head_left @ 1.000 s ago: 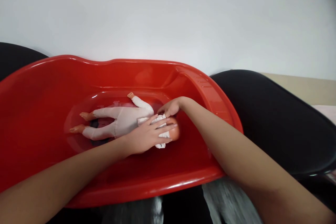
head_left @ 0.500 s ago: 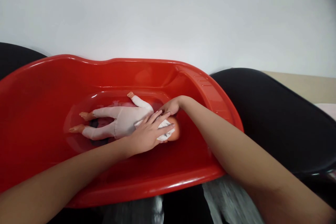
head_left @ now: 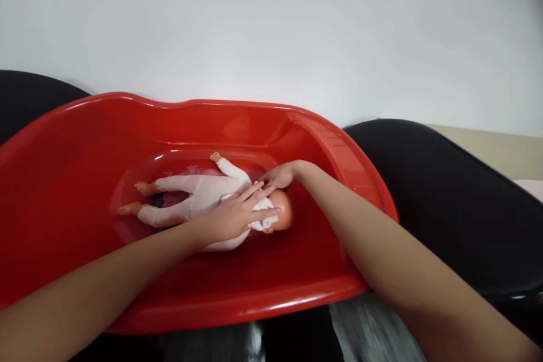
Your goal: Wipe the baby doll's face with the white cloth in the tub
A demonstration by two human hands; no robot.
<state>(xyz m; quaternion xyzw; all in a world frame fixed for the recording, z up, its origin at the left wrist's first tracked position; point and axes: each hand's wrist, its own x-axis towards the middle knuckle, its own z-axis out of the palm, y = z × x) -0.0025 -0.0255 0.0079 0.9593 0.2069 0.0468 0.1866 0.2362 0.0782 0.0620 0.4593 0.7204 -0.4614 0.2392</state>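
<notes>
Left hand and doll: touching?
Touching. The head view shows the left hand lying flat across the doll at its chest and neck, fingers spread over a white cloth, with no gap showing.

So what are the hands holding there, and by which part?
A doll lying in the red tub. The left hand presses a white cloth on its chest and neck; the right hand steadies its head.
</notes>
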